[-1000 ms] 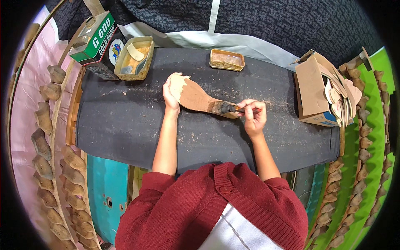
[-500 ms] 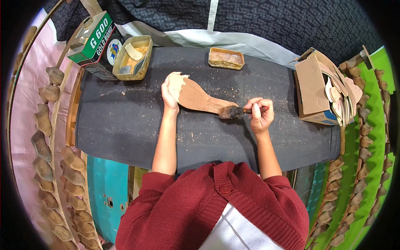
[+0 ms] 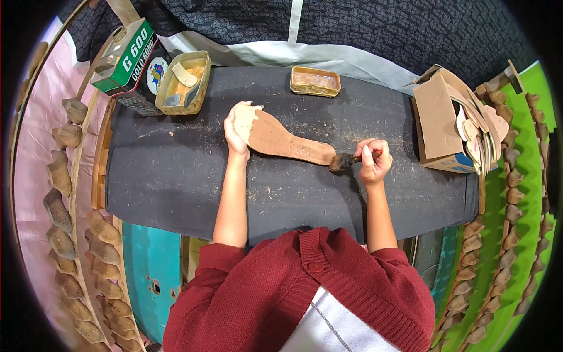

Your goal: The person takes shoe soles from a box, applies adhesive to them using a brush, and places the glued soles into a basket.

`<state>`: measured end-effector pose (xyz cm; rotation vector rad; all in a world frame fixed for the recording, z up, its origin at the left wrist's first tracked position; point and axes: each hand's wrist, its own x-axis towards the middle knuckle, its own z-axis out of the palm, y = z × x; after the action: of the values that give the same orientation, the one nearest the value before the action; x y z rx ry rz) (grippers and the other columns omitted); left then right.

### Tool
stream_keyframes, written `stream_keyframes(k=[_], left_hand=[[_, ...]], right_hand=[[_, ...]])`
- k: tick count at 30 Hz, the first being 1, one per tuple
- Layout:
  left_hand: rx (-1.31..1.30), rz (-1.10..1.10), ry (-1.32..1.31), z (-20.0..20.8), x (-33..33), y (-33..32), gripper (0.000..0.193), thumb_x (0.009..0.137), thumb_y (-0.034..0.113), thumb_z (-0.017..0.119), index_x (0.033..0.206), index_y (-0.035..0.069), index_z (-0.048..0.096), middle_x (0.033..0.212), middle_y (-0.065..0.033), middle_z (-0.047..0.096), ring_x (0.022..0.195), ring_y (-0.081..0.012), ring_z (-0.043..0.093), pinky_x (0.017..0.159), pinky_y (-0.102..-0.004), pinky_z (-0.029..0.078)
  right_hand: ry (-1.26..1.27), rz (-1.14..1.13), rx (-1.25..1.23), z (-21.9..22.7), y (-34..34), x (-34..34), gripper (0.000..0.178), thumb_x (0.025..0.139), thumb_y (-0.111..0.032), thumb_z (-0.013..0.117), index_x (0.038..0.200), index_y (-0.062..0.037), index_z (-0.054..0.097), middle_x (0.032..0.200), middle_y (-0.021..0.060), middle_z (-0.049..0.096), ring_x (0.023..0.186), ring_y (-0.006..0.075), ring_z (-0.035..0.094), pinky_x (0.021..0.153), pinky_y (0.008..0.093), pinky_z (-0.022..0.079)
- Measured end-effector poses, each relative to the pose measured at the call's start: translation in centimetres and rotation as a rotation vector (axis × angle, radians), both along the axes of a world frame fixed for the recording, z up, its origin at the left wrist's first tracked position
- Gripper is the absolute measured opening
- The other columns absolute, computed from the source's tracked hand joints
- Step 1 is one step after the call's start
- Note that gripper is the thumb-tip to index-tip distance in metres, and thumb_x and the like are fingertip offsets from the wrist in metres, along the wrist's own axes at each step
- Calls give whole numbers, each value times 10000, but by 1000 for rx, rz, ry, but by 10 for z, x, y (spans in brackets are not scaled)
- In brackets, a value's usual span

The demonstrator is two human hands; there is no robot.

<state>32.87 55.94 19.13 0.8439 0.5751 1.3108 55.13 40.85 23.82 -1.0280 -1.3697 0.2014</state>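
Observation:
A brown shoe sole [image 3: 285,138] is held over the dark table, its wide end toward the left. That wide end has a pale, ragged-edged patch, while the rest is an even brown. My left hand [image 3: 237,132] is closed around the wide end, thumb side partly hidden behind it. In my right hand [image 3: 374,161] is the dark handle of a brush [image 3: 341,161], gripped between thumb and fingers. The brush's dark bristles touch the narrow right end of the sole.
On the table [image 3: 176,176] lie scattered crumbs. A metal can [image 3: 132,67] and a tub with scrapers [image 3: 186,82] stand at the far left, a shallow tray [image 3: 315,81] at the back. At right, a cardboard box [image 3: 437,126] holds insole shapes. Shoe lasts [image 3: 57,210] line side racks.
My right hand has moved slightly right, drawing the brush from on top of the sole's narrow end to its tip. The left hand keeps its hold on the sole.

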Motion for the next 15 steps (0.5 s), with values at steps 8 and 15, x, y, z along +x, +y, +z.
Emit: stream_keyframes(k=[8,15], left_hand=[[13,4,4,-2,0,0,417,801,331,245,987,31,467,918,-145,571,878,-223,524,805,-310,375],[26,16,9,-4,-1,1,431,802,324,232,985,20,477,935,-152,569,897,-232,519,815,-316,371]], right_hand=[[233,106,-27,-9,1,-10,73,814,-42,434,772,-21,379,732,127,542,545,77,481,442,170,400],[267,-1,75,-18,2,20,110,783,-91,446,708,-42,382,620,110,533,461,83,434,416,194,345]])
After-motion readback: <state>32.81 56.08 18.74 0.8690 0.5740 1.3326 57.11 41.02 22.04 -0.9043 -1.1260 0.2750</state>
